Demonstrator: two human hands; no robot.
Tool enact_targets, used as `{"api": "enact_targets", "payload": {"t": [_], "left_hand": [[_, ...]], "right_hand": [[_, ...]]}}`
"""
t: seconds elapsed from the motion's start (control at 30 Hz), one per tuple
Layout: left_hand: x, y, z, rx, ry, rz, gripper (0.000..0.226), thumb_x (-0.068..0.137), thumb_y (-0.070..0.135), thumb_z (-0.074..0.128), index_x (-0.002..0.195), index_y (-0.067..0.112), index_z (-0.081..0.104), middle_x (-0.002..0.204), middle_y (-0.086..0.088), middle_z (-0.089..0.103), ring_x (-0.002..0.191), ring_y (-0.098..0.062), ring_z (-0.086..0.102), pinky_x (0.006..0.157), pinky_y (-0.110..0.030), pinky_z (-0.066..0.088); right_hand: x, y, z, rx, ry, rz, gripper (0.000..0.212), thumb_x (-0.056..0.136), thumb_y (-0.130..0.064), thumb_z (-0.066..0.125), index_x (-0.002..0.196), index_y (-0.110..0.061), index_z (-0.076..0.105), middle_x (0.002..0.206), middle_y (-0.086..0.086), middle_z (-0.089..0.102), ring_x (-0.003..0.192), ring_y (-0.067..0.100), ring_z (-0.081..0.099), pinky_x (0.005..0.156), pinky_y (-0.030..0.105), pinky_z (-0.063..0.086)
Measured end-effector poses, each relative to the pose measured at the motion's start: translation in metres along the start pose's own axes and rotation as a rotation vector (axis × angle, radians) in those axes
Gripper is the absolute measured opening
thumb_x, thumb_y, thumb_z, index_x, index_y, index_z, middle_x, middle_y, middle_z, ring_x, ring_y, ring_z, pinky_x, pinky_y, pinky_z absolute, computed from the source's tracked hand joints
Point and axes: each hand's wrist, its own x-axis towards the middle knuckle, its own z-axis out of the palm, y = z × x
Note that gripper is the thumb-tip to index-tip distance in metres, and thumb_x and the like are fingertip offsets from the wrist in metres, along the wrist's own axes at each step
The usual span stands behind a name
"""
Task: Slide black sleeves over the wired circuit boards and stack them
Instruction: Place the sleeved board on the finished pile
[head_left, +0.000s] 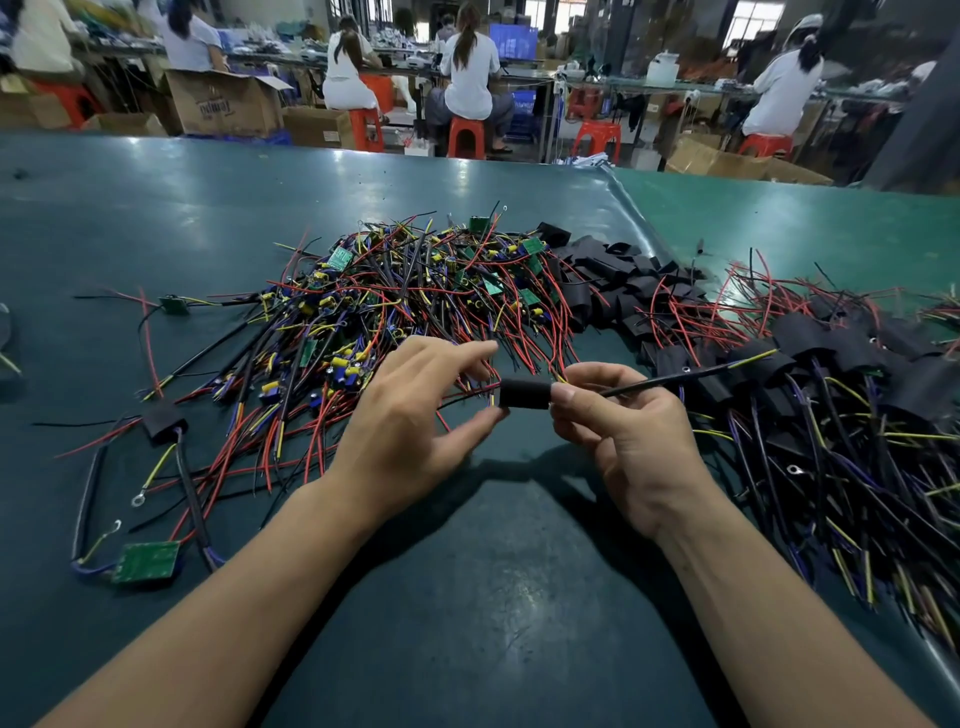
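1. A big green surface (493, 597) fills the near part of the scene. A raised seam runs from its far middle toward the near right.
2. A large messy pile of wired circuit boards (415, 291) lies in the far middle, with red, yellow, blue and black wires going every way. It sits just behind both hands.
3. On the right lies a pile of finished boards (841, 395), already inside black covers, with their wires pointing near.
4. Between those two piles, farther back, is a heap of empty black sleeves (618, 275).
5. The right hand (628, 431) curls its fingers round a black cable (675, 376) and touches the right end of a black sleeve (524, 393).
6. The left hand (410, 421) is open wide, with its thumb tip and finger just at the left end of that sleeve. I cannot tell if it pinches it.
7. That sleeve is held up above the surface, between the two hands, with thin wires poking out of its left end.
8. At the near left lies one bare green board (148, 561) with wires, and a little farther back a lone sleeved board (163, 422).
9. Far behind, people sit on red stools (466, 136) by cardboard boxes (223, 106). What is in the boxes cannot be seen.
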Motion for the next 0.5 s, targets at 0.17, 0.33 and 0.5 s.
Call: {"api": "enact_targets", "payload": {"t": [0.17, 0.33, 0.5], "left_hand": [[-0.0012, 0.0005, 0.0028, -0.024, 0.083, 0.059, 0.034, 0.075, 0.013, 0.084, 0.102, -0.004, 0.074, 0.097, -0.013, 0.073, 0.091, -0.024, 0.070, 0.084, -0.034, 0.057], [-0.0030, 0.0035, 0.0032, -0.031, 0.150, 0.049, 0.033, 0.071, 0.017, 0.087, 0.095, -0.003, 0.076, 0.092, -0.013, 0.074, 0.084, -0.021, 0.072, 0.078, -0.036, 0.060], [-0.0012, 0.0006, 0.0021, -0.058, 0.118, 0.073, 0.031, 0.079, 0.021, 0.080, 0.099, -0.002, 0.075, 0.093, -0.011, 0.074, 0.086, -0.022, 0.071, 0.081, -0.030, 0.057]], "right_hand": [[-0.0025, -0.0015, 0.0002, -0.020, -0.025, 0.035, 0.029, 0.060, -0.005, 0.074, 0.087, -0.003, 0.064, 0.064, 0.005, 0.068, 0.058, 0.015, 0.066, 0.059, 0.023, 0.056], [-0.0043, -0.0014, 0.0001, -0.038, -0.065, 0.055, 0.026, 0.062, -0.004, 0.074, 0.086, -0.001, 0.064, 0.065, 0.008, 0.068, 0.059, 0.017, 0.068, 0.059, 0.023, 0.056], [-0.0027, 0.0031, 0.0011, 0.029, -0.059, 0.053, 0.023, 0.061, -0.004, 0.074, 0.082, -0.002, 0.065, 0.070, 0.009, 0.068, 0.061, 0.018, 0.067, 0.059, 0.024, 0.055]]}}
